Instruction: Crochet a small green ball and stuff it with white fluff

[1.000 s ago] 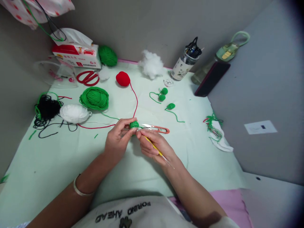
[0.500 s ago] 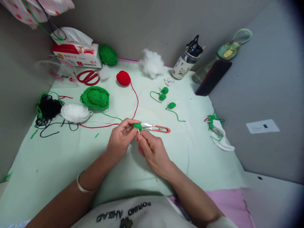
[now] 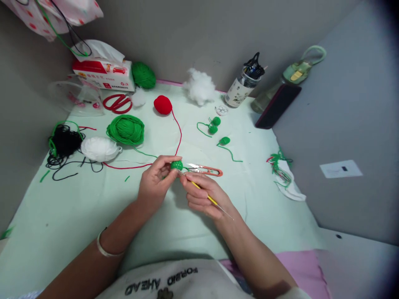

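Between the thumb and fingers of my left hand [image 3: 156, 178] is a small round green crochet piece [image 3: 176, 165]. My right hand [image 3: 204, 195] grips a crochet hook [image 3: 204, 192] with a yellow handle, its tip at the lower right edge of the green piece. The hook's thin rear end slants down over my right wrist. Just beyond my right fingers lie orange thread snips [image 3: 210, 170], blades pointing left. A green strand runs from near my left fingers toward the green yarn ball [image 3: 126, 129].
A red yarn ball [image 3: 163, 105], white yarn [image 3: 100, 149] and black yarn [image 3: 65, 141] lie around. Small green crocheted balls [image 3: 224, 141] sit right of centre. Behind are red scissors [image 3: 117, 104], white stuffing [image 3: 200, 86], a pen jar [image 3: 239, 90] and a leaning phone [image 3: 278, 106].
My right hand has turned, so the hook's yellow handle now shows and it points more sideways. The green piece has shifted slightly left and turned in my left fingers.
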`<state>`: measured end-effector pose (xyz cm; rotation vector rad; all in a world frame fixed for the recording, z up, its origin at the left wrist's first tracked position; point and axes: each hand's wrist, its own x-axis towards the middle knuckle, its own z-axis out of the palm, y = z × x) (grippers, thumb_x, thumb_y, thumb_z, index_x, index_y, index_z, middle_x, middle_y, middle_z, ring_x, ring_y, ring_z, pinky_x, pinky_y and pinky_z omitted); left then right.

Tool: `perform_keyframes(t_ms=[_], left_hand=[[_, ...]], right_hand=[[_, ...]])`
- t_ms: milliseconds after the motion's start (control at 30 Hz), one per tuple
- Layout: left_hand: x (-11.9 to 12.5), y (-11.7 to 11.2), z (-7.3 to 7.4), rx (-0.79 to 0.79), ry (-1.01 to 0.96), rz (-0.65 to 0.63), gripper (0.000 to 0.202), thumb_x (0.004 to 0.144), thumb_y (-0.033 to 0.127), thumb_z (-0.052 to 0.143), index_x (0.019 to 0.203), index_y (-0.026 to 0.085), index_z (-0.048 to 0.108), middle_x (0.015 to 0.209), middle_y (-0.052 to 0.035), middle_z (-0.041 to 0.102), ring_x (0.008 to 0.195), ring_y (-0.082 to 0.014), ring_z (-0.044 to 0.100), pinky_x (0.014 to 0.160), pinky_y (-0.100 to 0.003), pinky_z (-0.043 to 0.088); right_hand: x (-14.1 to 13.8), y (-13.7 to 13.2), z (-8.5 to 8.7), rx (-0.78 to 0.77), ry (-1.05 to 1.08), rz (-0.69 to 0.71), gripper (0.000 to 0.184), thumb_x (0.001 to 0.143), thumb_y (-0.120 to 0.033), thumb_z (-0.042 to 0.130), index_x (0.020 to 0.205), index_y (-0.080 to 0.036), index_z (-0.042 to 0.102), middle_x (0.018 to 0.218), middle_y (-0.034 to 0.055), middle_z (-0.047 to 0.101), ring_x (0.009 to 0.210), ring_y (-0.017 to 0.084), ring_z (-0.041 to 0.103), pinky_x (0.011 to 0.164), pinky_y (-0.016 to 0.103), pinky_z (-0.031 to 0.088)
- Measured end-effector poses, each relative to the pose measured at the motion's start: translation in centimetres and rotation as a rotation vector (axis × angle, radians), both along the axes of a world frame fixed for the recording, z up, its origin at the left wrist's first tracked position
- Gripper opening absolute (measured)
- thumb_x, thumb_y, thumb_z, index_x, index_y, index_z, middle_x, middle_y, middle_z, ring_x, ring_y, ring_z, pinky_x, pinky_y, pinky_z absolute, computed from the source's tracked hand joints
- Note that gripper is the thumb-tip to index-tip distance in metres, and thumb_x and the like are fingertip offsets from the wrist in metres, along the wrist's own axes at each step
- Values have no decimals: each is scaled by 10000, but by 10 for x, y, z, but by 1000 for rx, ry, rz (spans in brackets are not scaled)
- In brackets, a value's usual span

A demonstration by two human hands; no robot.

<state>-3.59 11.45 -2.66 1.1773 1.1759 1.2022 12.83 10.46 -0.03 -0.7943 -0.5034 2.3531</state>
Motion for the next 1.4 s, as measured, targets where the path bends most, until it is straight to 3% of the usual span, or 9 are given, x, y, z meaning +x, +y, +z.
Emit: perform_keyframes(t_ms=[100, 200, 333, 467, 733, 1167, 1400], left_hand=[[-4, 2, 1, 26, 38, 21, 234, 831, 194, 725, 1062, 208, 756, 1116, -55, 717, 915, -162, 643, 832, -263, 505], [-6, 3, 1, 8, 63, -2, 227, 861, 226, 711, 1086, 209, 741, 1017, -46, 737, 851, -160, 644, 787, -269, 506], [-4, 2, -1, -7, 56, 15, 273, 813, 260, 752, 1064, 203, 660, 938, -39, 736, 846, -173, 684, 775, -281, 534], [0, 0, -4, -16, 86, 38, 225, 785, 238, 750, 975, 201, 636, 846, -22, 723, 761, -157, 669, 742, -285, 531], [-1, -1, -7, 29, 158, 47, 204, 779, 211, 720, 966, 205, 637, 833, -12, 721, 751, -159, 671, 751, -304, 537], [-4, -2, -13, 190, 254, 13, 245, 829, 173, 694, 1065, 231, 669, 1020, -24, 752, 889, -170, 689, 830, -307, 542], [-2, -3, -10, 123, 255, 5, 154, 827, 215, 707, 977, 218, 674, 876, -4, 736, 772, -159, 654, 771, -296, 519]], right_hand=[[0, 0, 1, -47, 80, 108, 174, 954, -272, 574, 840, -152, 629, 427, -139, 334, 314, 29, 131, 324, 150, 176], [-4, -5, 4, 34, 67, 162, 230, 953, -290, 580, 797, -137, 650, 399, -120, 374, 294, 33, 202, 326, 160, 204], [-7, -7, 9, 185, -129, -32, 247, 961, -312, 583, 781, -153, 644, 403, -102, 416, 328, 39, 239, 353, 161, 213], [-7, -4, 10, 249, -228, -86, 249, 972, -315, 557, 792, -165, 640, 412, -97, 428, 352, 46, 262, 373, 160, 239], [-7, -3, 8, 208, -247, -65, 253, 952, -308, 563, 762, -162, 641, 392, -92, 421, 339, 49, 247, 349, 162, 219], [6, 5, 2, -33, -56, 32, 209, 948, -232, 538, 793, -150, 651, 434, -117, 318, 349, 42, 138, 326, 148, 212], [-1, 1, 6, 136, -213, -71, 249, 981, -262, 509, 795, -159, 639, 421, -108, 370, 347, 50, 159, 354, 186, 178]])
